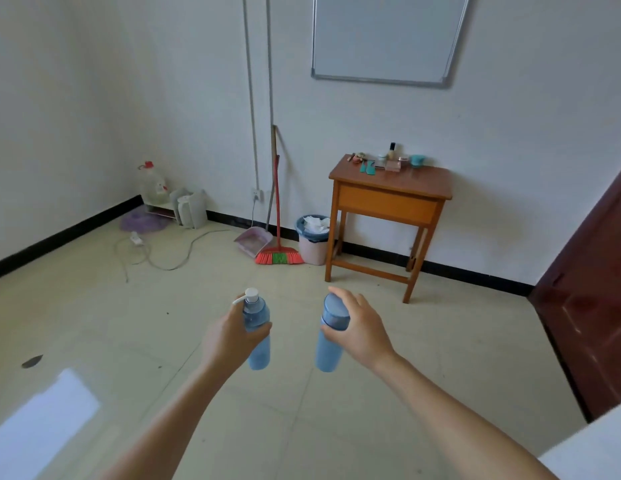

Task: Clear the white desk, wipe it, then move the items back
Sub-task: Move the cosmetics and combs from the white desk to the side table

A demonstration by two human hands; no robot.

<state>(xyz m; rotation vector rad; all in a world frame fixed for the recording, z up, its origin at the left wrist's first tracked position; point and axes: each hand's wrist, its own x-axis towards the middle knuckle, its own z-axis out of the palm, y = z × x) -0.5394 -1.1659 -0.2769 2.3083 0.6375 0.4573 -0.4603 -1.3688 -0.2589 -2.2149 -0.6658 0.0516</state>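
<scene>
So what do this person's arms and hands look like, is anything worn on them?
Both arms are bare as far as the picture shows: no sleeve appears on the left forearm or the right forearm. The left hand and the right hand wear no gloves. No watch, bracelet or ring can be seen, and no cables or markings.

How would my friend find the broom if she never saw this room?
Find the brown wooden desk against the far wall, then look left, past the bin stuffed with white paper. The broom leans on the wall there, beside a pale pink dustpan. Only it has a red handle and orange bristles with a green patch.
</scene>
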